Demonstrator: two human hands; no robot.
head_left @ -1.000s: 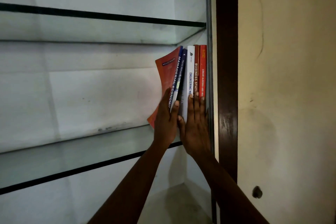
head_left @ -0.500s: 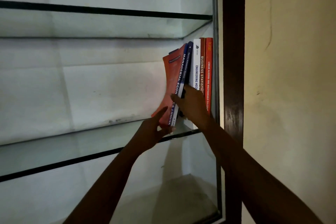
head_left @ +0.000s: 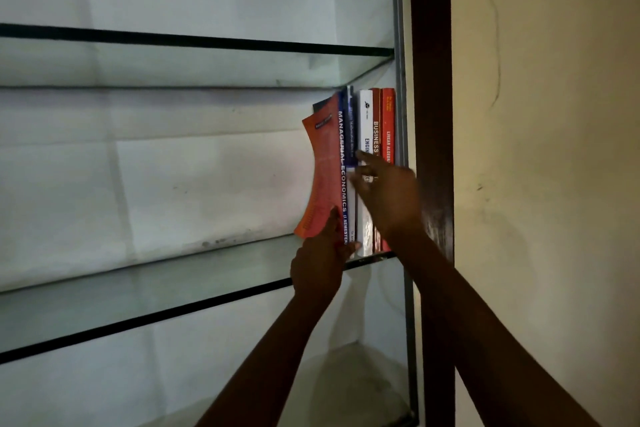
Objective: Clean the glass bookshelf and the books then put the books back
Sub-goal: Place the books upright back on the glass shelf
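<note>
Two hands are up at the right end of the middle glass shelf (head_left: 138, 288), where the row of books (head_left: 367, 121) stands upright against the cabinet's right side. The left hand (head_left: 320, 262) grips the bottom of the orange Managerial Economics book (head_left: 323, 177), fingers up its cover and thumb across the spine. That cover bows outward, and this book is the leftmost of the row. Next along are the blue book (head_left: 350, 128), the white book (head_left: 365, 118), the Business book (head_left: 376, 107) and the red Linear Algebra book (head_left: 388, 114), tight by the metal edge. The right hand (head_left: 393, 199) reaches in with fingers (head_left: 363, 158) stretched out, holding nothing. Its tips, a bit blurred, are on the blue and white spines. The upper glass shelf (head_left: 173, 62) sits just over the book tops, and the dark wooden frame (head_left: 429, 80) runs down the right.
</note>
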